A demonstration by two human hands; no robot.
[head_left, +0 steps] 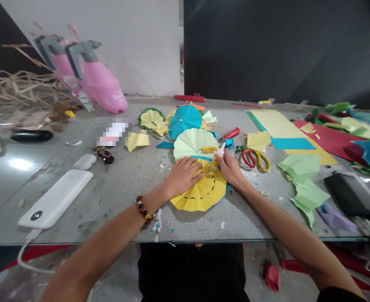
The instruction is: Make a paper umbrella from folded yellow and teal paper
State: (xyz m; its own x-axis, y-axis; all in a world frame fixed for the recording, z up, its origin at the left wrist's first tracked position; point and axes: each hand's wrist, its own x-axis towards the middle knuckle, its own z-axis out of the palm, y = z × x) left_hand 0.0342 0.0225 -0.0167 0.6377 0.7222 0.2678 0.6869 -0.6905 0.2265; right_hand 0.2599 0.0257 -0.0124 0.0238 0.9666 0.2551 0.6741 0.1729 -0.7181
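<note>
A round yellow pleated paper [200, 195] with dark dashes lies near the table's front edge, blue paper showing under its rim. My left hand [183, 176] rests on its upper left part, fingers spread. At its upper right, my right hand [230, 167] is closed round a small glue bottle [218, 157] with a white nozzle pointing up. Behind both hands lies a pale green pleated round [192, 142], and beyond it a blue pleated round [185, 119]. A beaded bracelet circles my left wrist.
Orange and yellow scissors [262, 161] and a red-handled tool [232, 134] lie to the right, near coloured paper sheets [276, 126] and crumpled green paper [304, 180]. On the left are a white power bank [55, 199], a mouse-like white object [85, 162] and pink spray bottles [104, 86].
</note>
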